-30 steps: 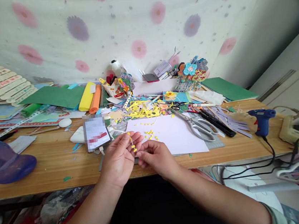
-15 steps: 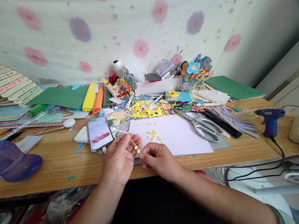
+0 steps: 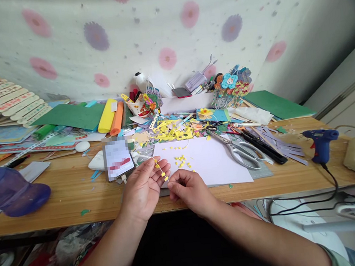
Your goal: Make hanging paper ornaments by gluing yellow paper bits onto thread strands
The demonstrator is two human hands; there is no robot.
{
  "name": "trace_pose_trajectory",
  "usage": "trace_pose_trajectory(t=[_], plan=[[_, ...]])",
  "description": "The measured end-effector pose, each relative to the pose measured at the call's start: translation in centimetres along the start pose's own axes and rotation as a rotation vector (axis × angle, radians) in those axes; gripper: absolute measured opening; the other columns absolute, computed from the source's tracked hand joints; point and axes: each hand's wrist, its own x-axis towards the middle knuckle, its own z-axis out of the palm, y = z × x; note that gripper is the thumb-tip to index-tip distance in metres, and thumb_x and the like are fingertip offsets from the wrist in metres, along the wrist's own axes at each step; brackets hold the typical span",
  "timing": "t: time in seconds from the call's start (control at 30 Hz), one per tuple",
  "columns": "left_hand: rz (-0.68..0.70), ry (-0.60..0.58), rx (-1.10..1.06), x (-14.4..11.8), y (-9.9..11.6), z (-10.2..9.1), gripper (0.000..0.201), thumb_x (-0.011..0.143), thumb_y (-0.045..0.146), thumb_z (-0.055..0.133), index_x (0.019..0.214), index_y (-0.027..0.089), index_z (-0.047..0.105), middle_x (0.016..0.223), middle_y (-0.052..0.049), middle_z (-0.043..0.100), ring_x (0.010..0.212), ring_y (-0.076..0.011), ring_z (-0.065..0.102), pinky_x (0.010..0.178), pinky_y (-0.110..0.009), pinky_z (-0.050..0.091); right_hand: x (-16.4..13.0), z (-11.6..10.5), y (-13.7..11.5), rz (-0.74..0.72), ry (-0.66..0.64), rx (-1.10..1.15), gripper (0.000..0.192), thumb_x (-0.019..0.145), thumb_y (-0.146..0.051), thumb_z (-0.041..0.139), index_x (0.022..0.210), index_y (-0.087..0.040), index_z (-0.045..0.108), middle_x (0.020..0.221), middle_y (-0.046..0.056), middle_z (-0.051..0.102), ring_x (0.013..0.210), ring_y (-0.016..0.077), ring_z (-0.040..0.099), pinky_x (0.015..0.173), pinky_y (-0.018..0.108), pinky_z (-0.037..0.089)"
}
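Between my hands, above the front edge of the white paper [image 3: 218,166], runs a thin pale strand with several small yellow pieces [image 3: 165,176] on it. Its upper end is pinched by the thumb and forefinger of my left hand [image 3: 144,190], palm up, with the other fingers loosely curled behind it. My right hand [image 3: 188,189] grips the lower end between closed thumb and fingers. I cannot make out whether the strand is thread or wire. Small loose yellow bits [image 3: 180,158] lie on the paper just beyond my hands.
Scissors [image 3: 235,145] and a black cutter [image 3: 265,146] lie right of the paper. A blue glue gun [image 3: 321,142] stands farther right, its cable hanging off the table. Yellow paper scraps [image 3: 173,129] are heaped behind. A phone [image 3: 118,159] leans left of my hands.
My hands stay almost in place. The strand with its yellow pieces has shifted slightly to the right, and a little more of it shows by my left fingers.
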Motion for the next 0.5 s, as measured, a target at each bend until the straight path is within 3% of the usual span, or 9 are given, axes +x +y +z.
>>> trace_pose_trajectory(t=[0.5], plan=[[0.131, -0.058, 0.135, 0.4, 1.0, -1.1, 0.027, 0.065, 0.033, 0.084, 0.081, 0.014, 0.074, 0.077, -0.007, 0.077, 0.075, -0.0186, 0.072, 0.072, -0.03, 0.059, -1.4, -0.8, 0.1, 0.122, -0.084, 0.021, 0.021, 0.075, -0.037, 0.062, 0.073, -0.019, 0.053, 0.059, -0.002, 0.058, 0.053, 0.0106, 0.053, 0.057, 0.025, 0.045]])
